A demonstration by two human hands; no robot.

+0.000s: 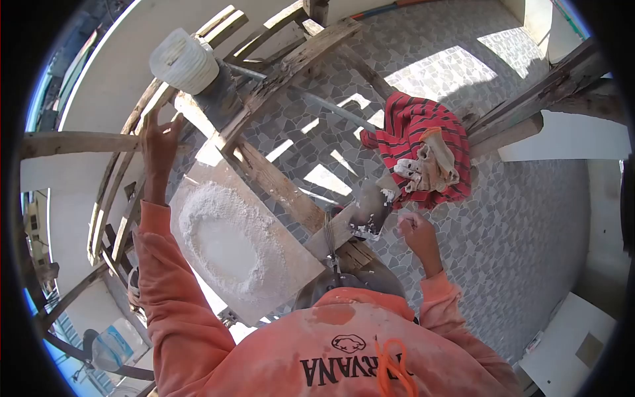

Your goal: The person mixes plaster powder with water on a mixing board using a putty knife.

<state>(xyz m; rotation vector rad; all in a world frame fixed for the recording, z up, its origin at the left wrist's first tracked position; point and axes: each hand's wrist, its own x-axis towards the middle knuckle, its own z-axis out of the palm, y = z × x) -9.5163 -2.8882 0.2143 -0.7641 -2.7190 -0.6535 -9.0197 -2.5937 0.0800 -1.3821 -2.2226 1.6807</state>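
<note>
My left hand (161, 135) is raised beside the wooden rails, thumb and fingers apart, with nothing seen in it. Just above it stands a whitish ribbed bucket (188, 63). Below and right of that hand, a board (301, 261) carries a ring of white powder (198, 205) around a smooth pale pool (231, 255). My right hand (420, 233) has its fingers curled in; what they hold, if anything, is hidden. Left of it, apart from the fingers, a dark flat blade (372, 210) spotted with white lies on a plank.
A red striped cloth (423, 119) with soiled gloves (433, 165) on it hangs over the timber on the right. Rough wooden beams (284, 73) and a metal pipe (331, 106) cross above the tiled floor (516, 212). A clear plastic container (112, 347) is at lower left.
</note>
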